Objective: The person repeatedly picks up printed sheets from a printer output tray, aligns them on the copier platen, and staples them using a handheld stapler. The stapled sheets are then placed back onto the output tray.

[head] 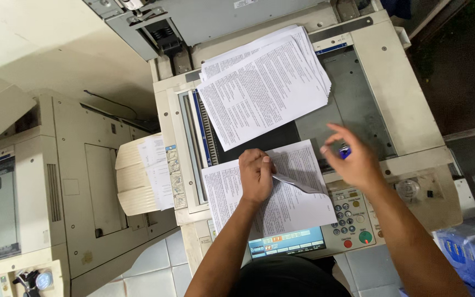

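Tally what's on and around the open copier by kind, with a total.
Paper stacks on the copier: 2, the far stack and the near stack under the left hand
Small blue objects in the right hand: 1
Copier control panels: 1
Neighbouring machines: 1
Total: 5

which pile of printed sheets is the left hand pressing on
The near pile, lying over the copier's control panel. The left hand rests on it, fingers curled. The far pile, fanned out on the glass, is untouched.
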